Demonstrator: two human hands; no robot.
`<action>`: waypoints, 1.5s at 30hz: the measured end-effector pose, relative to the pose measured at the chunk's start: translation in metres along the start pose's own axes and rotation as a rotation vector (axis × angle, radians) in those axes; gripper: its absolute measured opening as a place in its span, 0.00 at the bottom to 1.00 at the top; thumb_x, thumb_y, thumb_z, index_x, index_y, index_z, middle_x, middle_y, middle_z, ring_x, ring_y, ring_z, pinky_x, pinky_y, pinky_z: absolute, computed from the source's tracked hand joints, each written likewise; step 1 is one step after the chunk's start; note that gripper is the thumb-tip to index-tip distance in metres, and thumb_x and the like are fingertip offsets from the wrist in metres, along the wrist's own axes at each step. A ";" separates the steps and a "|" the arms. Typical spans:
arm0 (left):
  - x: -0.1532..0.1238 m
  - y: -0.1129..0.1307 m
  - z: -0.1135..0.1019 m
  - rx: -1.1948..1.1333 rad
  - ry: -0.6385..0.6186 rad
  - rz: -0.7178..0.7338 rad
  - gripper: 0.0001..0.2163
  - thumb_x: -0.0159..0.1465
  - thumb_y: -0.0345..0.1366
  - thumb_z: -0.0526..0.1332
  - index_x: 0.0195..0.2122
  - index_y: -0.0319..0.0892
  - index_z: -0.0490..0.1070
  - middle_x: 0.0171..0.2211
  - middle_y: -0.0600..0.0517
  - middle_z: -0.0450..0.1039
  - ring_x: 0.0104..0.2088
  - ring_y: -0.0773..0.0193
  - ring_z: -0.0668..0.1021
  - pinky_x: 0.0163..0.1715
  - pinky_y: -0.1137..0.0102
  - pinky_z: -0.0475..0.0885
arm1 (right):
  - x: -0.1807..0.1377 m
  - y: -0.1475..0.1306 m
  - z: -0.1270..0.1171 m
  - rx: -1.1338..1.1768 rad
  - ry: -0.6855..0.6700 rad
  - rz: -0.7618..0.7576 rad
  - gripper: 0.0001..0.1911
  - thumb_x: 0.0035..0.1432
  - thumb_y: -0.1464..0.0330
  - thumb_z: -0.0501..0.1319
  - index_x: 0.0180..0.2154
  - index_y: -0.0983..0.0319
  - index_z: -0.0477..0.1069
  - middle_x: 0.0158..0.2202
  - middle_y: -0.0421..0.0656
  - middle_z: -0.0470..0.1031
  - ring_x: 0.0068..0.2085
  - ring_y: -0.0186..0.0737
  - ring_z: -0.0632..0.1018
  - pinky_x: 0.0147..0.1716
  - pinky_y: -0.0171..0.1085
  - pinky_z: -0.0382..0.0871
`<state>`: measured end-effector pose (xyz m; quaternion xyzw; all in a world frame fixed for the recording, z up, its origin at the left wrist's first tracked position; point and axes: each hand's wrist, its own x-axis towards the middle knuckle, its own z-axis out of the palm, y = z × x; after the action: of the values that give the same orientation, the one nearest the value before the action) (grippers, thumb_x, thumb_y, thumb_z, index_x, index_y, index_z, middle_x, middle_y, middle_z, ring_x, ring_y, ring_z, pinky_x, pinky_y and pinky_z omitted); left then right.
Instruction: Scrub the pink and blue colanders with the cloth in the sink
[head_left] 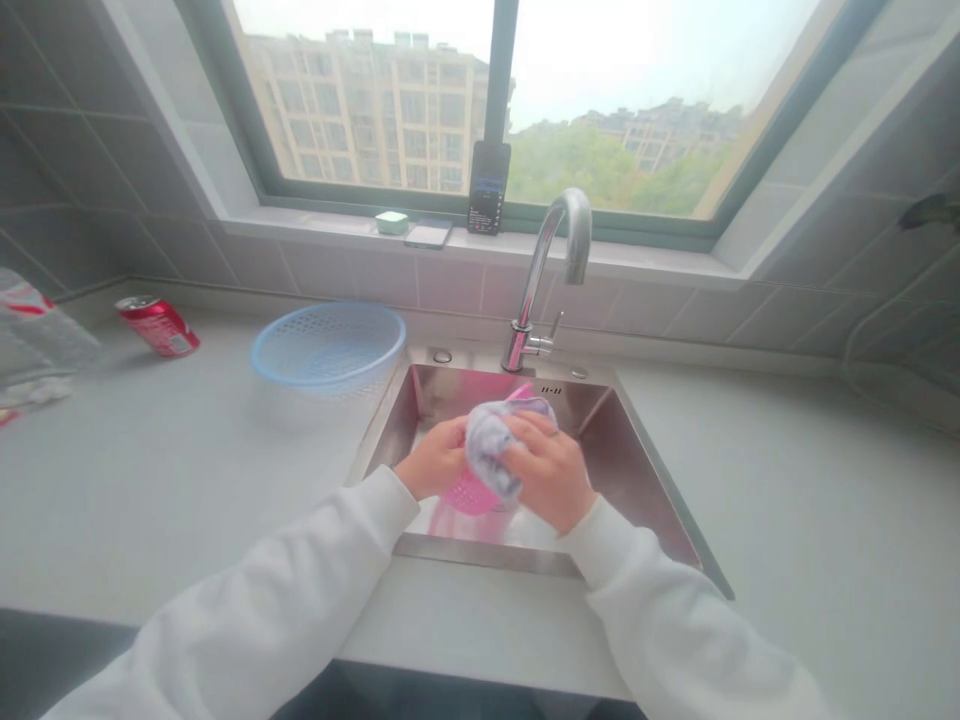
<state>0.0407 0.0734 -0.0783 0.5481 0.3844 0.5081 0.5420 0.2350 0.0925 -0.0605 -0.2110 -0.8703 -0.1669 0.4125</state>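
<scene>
Over the metal sink (667,480), both hands work on a pink plastic basket (469,496) with small holes. My left hand (436,458) is closed on the basket's left side. A grey-white cloth (489,442) is bunched in my right hand (553,472), whose fingers press it against the basket. The cloth and the fingers hide much of the basket, though a pink edge shows above the cloth. Pink reflects off the sink's bottom and walls.
Behind the sink stands a curved tap (536,270) with a side lever. A light blue basket (330,345) sits on the counter (225,480) at the left, near a red can (159,326) and a clear plastic package (41,335). A phone (487,190) leans against the window frame.
</scene>
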 end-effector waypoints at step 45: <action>-0.008 0.007 0.010 0.213 -0.194 0.096 0.16 0.65 0.40 0.64 0.48 0.36 0.81 0.42 0.45 0.83 0.40 0.55 0.81 0.41 0.65 0.76 | 0.002 0.013 -0.021 0.248 -0.002 0.194 0.03 0.57 0.70 0.63 0.33 0.57 0.76 0.35 0.42 0.81 0.34 0.40 0.80 0.37 0.37 0.72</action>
<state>0.0479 0.0625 -0.0715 0.6667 0.3555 0.4342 0.4905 0.2545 0.0945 -0.0449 -0.2417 -0.8602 -0.0175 0.4487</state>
